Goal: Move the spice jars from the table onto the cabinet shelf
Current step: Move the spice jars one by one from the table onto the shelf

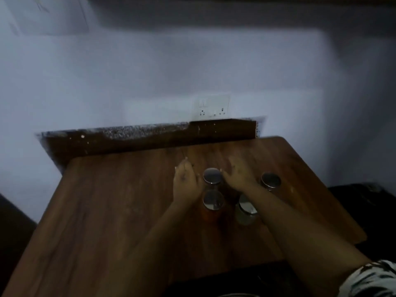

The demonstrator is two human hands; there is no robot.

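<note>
You're standing over the wooden table (107,211) w/ both arms reaching fwd, and the frame is blurry, so fine detail is soft.

Going L to R: your left hand (186,182) is sitting just left of the far jar (212,176), fingers straightish and relaxed, gripping nothing; can't tell if the palm is actually touching the glass. That far jar is standing upright, steel lid facing up, long axis vertical, right btwn your two hands. Just nearer you, the orange-filled jar (212,201) is standing upright too, close beside your left wrist. Your right hand (237,179) is hovering just right of the far jar, fingers spread and loose, also holding nothing. Your right forearm is partly covering the pale jar (246,207). Furthest right, well apart from the others, the lone jar (270,180) is standing by itself.

Both hands are abt equally near the far jar, one per side, so a two-sided close-in looks like the next move. No cabinet shelf is showing in view.
</note>
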